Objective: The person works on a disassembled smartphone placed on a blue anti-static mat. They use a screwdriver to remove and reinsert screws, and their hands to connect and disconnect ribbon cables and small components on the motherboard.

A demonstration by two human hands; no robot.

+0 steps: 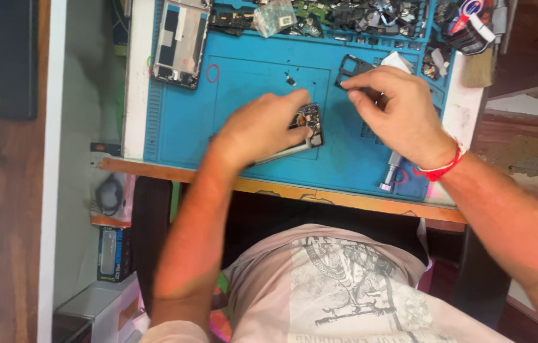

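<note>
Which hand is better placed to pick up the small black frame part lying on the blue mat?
Probably the right hand: its fingertips are at the black frame part, while the left hand rests on the opened phone.

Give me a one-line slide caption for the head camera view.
Left hand steadies an opened phone on a blue repair mat while right hand pinches a small part.

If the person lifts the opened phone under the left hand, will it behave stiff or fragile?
The opened phone probably stays stiff, since its metal edge frame looks intact. Its bare circuit parts face up, so it is likely fragile to pressing there. It looks thin and flat, so on the blue mat it should slide, not roll. The left hand steadies it.
</note>
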